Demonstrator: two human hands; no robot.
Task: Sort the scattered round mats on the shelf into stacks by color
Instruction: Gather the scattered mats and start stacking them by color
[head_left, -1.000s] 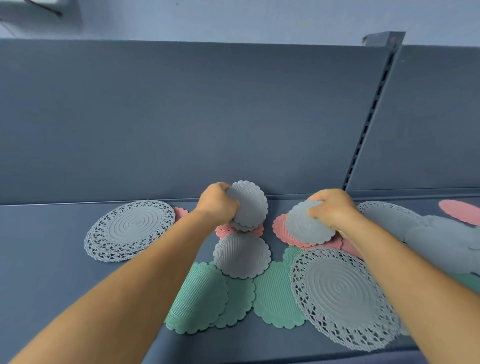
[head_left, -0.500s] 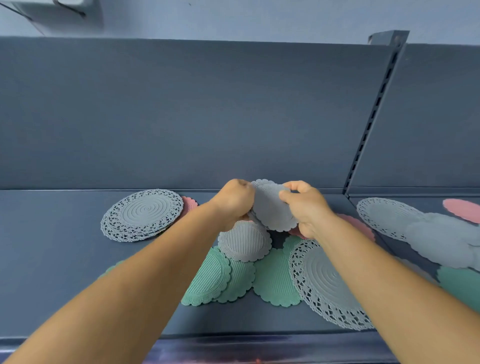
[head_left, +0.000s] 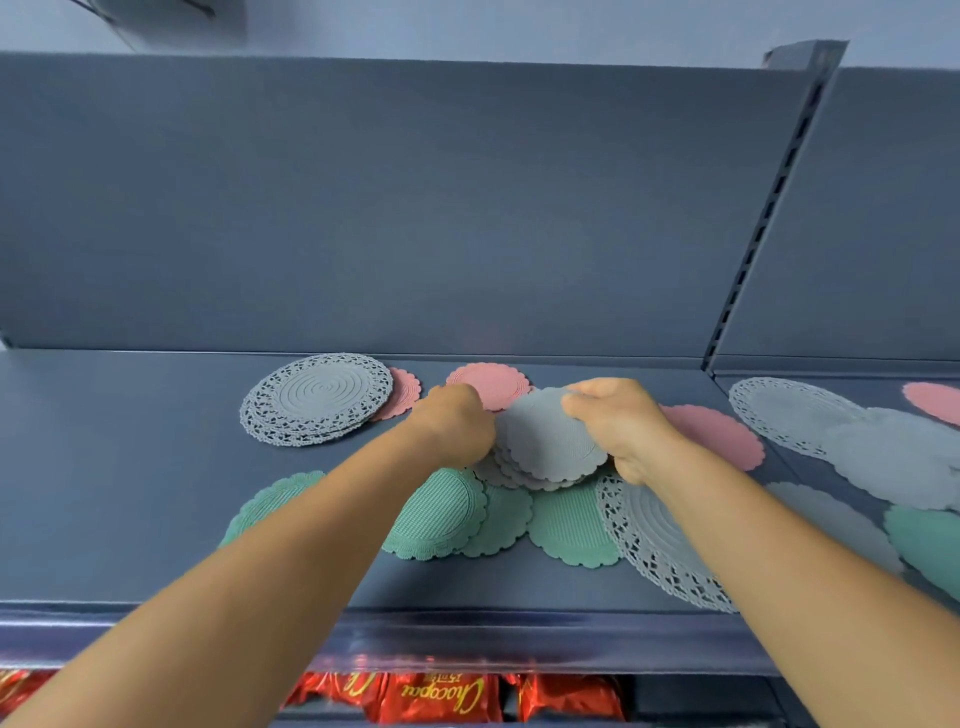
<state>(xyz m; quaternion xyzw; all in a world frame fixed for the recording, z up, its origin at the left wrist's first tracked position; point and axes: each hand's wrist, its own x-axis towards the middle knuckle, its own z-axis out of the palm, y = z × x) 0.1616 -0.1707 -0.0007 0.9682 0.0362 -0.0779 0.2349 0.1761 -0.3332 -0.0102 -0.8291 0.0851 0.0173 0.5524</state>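
Observation:
Both hands hold a small stack of grey scalloped mats (head_left: 550, 441) in the middle of the shelf. My left hand (head_left: 454, 423) grips the stack's left edge with curled fingers. My right hand (head_left: 618, 421) pinches the top mat's right edge. Pink mats lie behind (head_left: 493, 382) and to the right (head_left: 719, 434), with another pink one (head_left: 405, 392) tucked under a grey lace mat stack (head_left: 317, 397) at the left. Several green mats (head_left: 566, 527) overlap in front of the hands. A big grey lace mat (head_left: 660, 540) lies under my right forearm.
More grey (head_left: 893, 457), green (head_left: 930, 540) and pink (head_left: 935, 400) mats lie on the shelf section to the right, past a slotted upright (head_left: 763, 218). The shelf's back panel (head_left: 415, 208) rises close behind. Red snack packets (head_left: 441, 696) fill the shelf below the front edge.
The two grey mats that were held apart have come together into one stack, which now sits lower, over the grey mat that lay in the middle. A pink mat behind is uncovered.

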